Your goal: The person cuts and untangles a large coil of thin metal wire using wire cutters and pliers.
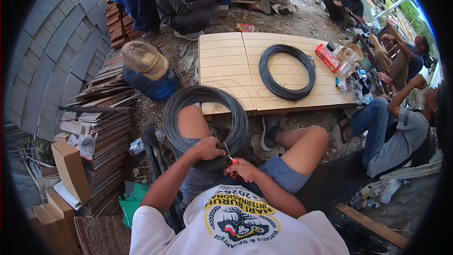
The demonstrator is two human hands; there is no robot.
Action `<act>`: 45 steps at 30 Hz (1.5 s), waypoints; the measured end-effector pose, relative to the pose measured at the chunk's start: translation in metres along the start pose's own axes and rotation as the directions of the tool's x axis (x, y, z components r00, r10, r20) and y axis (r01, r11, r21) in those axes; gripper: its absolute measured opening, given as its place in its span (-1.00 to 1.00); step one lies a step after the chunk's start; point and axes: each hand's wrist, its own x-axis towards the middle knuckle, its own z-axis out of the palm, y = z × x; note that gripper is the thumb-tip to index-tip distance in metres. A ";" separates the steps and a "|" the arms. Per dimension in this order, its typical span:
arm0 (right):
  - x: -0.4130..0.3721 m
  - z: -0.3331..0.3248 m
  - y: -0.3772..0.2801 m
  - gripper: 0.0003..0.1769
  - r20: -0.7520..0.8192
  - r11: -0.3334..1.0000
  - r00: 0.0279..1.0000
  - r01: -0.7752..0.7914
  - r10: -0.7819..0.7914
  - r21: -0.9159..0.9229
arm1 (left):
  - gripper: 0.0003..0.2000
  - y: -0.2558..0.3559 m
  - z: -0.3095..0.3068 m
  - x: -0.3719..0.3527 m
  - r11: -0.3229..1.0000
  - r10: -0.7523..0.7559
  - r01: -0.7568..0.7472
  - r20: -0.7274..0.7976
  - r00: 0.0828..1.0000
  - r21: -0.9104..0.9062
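Note:
A large coil of dark steel wire (188,99) lies over my left knee, looped around the leg. My left hand (206,149) grips the near side of that coil, fingers closed on the strands. My right hand (241,169) is closed on red-handled pliers (231,160), whose jaws point up at the wire just beside my left hand. Both hands sit close together above my lap, over grey shorts and a white printed shirt.
A second wire coil (287,72) lies on light wooden boards (226,61). Bottles and a red packet (328,58) sit at the boards' right end. A cap (144,59) rests on a blue bag. Stacked tiles (101,127) stand left. Several people sit around.

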 end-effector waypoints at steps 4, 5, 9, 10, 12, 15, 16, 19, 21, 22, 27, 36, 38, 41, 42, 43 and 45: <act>-0.001 0.004 0.006 -0.84 -0.057 0.997 0.997 0.053 -0.056 -0.051 | -0.60 0.002 -0.002 -0.001 1.000 -0.024 0.024 0.051 0.998 -0.001; -0.002 0.006 0.005 -0.84 -0.070 0.995 0.996 0.055 -0.061 -0.087 | -0.62 0.003 -0.004 -0.002 1.000 -0.015 0.016 0.045 0.999 -0.023; -0.002 0.010 0.008 -0.87 -0.080 0.996 0.993 0.080 -0.082 -0.032 | -0.66 -0.002 -0.003 0.000 0.995 0.003 0.001 0.036 0.999 -0.097; -0.006 0.012 0.007 -0.87 -0.077 0.997 0.995 0.067 -0.069 -0.028 | -0.68 0.003 -0.006 -0.002 0.994 -0.031 0.037 0.061 0.998 -0.107; -0.009 0.014 0.000 -0.88 -0.085 0.993 0.990 0.109 -0.112 -0.039 | -0.67 -0.002 -0.004 0.001 0.994 -0.022 0.028 0.055 0.998 -0.102; -0.012 0.016 -0.003 -0.90 -0.095 0.993 0.989 0.112 -0.116 -0.049 | -0.67 -0.009 -0.003 0.003 0.991 -0.026 0.034 0.064 0.998 -0.128; -0.016 0.017 -0.007 -0.90 -0.097 0.990 0.988 0.111 -0.120 -0.091 | -0.66 -0.009 -0.004 0.005 0.986 -0.032 0.043 0.075 0.997 -0.160; -0.016 0.019 -0.007 -0.89 -0.117 0.994 0.988 0.094 -0.100 -0.062 | -0.66 -0.010 -0.003 0.007 0.981 -0.023 0.035 0.066 0.998 -0.189; -0.016 0.019 -0.007 -0.89 -0.109 0.995 0.990 0.091 -0.094 -0.034 | -0.65 -0.009 -0.003 0.006 0.989 -0.035 0.045 0.069 0.997 -0.144; -0.016 0.019 -0.007 -0.88 -0.102 0.996 0.991 0.091 -0.091 -0.010 | -0.64 -0.008 -0.004 0.006 0.994 -0.045 0.051 0.068 0.997 -0.097; -0.001 0.014 0.000 -0.87 -0.115 0.988 0.988 0.083 -0.099 -0.133 | -0.62 -0.001 -0.005 0.003 0.997 -0.058 0.063 0.097 0.994 -0.048; -0.008 0.022 -0.009 -0.86 -0.135 0.976 0.980 0.122 -0.148 -0.182 | -0.61 -0.001 -0.008 0.001 0.994 -0.051 0.061 0.112 0.992 -0.087; -0.013 0.021 -0.014 -0.87 -0.130 0.976 0.985 0.087 -0.114 -0.201 | -0.64 -0.004 -0.006 0.003 0.993 -0.033 0.045 0.112 0.993 -0.110; -0.018 0.020 -0.016 -0.88 -0.121 0.975 0.986 0.089 -0.115 -0.203 | -0.66 -0.006 -0.006 0.003 0.993 -0.013 0.024 0.099 0.995 -0.119; -0.020 0.020 -0.017 -0.88 -0.124 0.977 0.987 0.074 -0.100 -0.200 | -0.67 -0.006 -0.006 0.003 0.989 -0.023 0.037 0.100 0.995 -0.142; -0.021 0.020 -0.018 -0.88 -0.126 0.979 0.988 0.060 -0.086 -0.196 | -0.67 -0.005 -0.007 0.004 0.985 -0.033 0.050 0.101 0.994 -0.164; -0.020 0.020 -0.015 -0.89 -0.129 0.985 0.988 0.065 -0.086 -0.162 | -0.67 -0.005 -0.006 0.005 0.989 -0.039 0.052 0.094 0.995 -0.140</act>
